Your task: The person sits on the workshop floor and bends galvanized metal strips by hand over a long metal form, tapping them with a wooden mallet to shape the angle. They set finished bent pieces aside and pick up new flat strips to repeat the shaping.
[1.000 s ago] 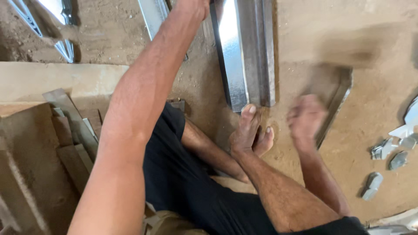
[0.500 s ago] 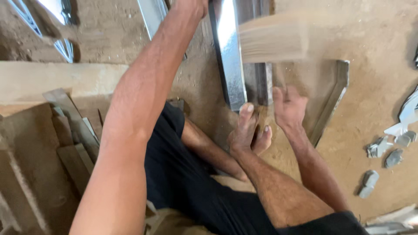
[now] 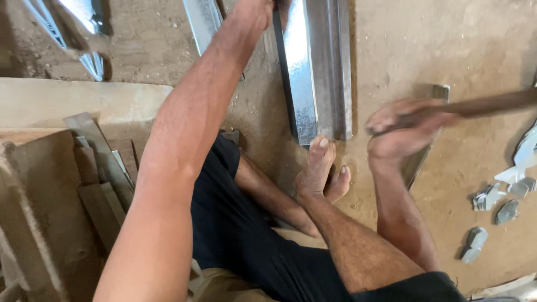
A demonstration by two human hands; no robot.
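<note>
Since the person sits on the floor with the metal between the legs, each hand has its own job here.

Right hand: the right hand point(image 3: 404, 130) is curled tight round a wooden handle point(image 3: 492, 104) that runs off to the right edge; the whole thing is blurred, so the tool's head cannot be made out, though the fist looks set for a swing.

Left hand: the left hand point(image 3: 254, 10) reaches to the far edge of the view, at the top of the metal channel point(image 3: 316, 67); its fingers are cut off by the frame, so I cannot tell whether they grip or only press. It seems placed there to steady the long piece.

Metal channel: it lies on the dirt floor point(image 3: 425, 50), running from far to near, its near end just beyond the toes.

Feet: the bare feet point(image 3: 321, 170) sit at that near end, probably as a stop against sliding.

Flat strip: a second metal strip point(image 3: 426, 152) lies on the floor under the right fist, partly hidden by the hand.

Offcuts: small metal scraps point(image 3: 498, 208) are scattered to the right, well apart from the channel.

Left side: wooden blocks and boards point(image 3: 84, 184) are piled near the left arm.

Far left: more shiny metal pieces point(image 3: 72, 28) lie beyond.
</note>
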